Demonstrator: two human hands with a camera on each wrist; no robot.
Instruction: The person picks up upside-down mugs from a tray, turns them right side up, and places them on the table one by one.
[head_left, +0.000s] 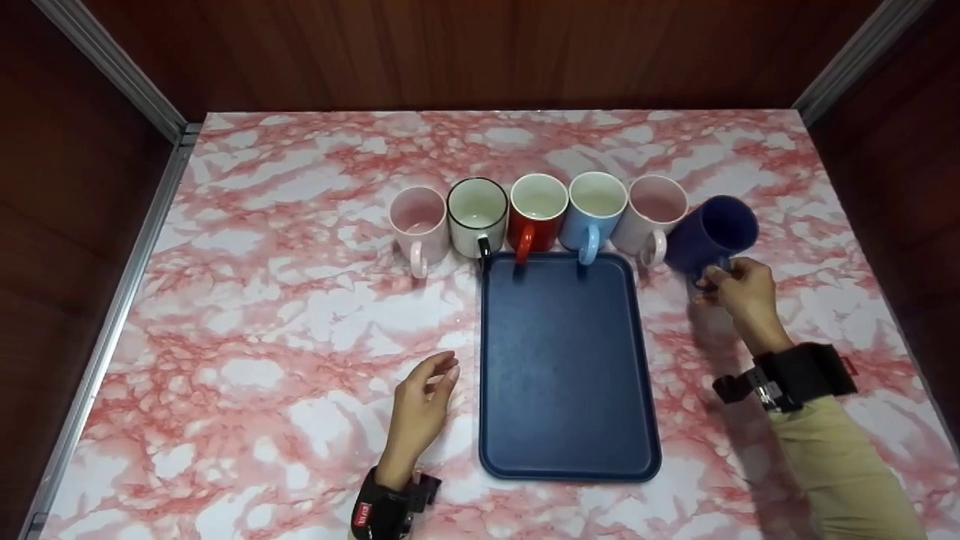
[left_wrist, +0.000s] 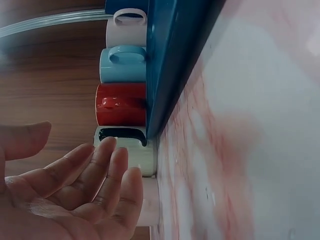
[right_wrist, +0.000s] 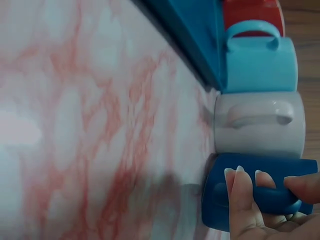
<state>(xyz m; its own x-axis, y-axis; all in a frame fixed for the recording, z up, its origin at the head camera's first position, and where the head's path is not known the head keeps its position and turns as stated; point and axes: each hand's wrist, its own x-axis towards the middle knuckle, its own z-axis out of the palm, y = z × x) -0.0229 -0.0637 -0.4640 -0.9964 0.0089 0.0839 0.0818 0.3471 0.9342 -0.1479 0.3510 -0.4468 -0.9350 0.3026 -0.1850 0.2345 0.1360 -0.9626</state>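
My right hand (head_left: 750,300) grips the handle of a dark blue mug (head_left: 686,240) at the right end of a row of mugs. In the right wrist view, fingers and thumb curl round the handle of this mug (right_wrist: 215,200), which leans slightly beside a pale pink mug (right_wrist: 295,130). My left hand (head_left: 420,409) hovers left of a dark blue tray (head_left: 566,375), fingers loosely bent and holding nothing. Its palm and spread fingers show in the left wrist view.
Left of the dark blue mug stand a light blue mug (head_left: 576,229), a red mug (head_left: 535,234), a white mug with black rim and handle (head_left: 466,234) and another pink mug (head_left: 431,247). The tray's far edge meets the row's middle. Wood-look panels (head_left: 480,52) wall the marbled table.
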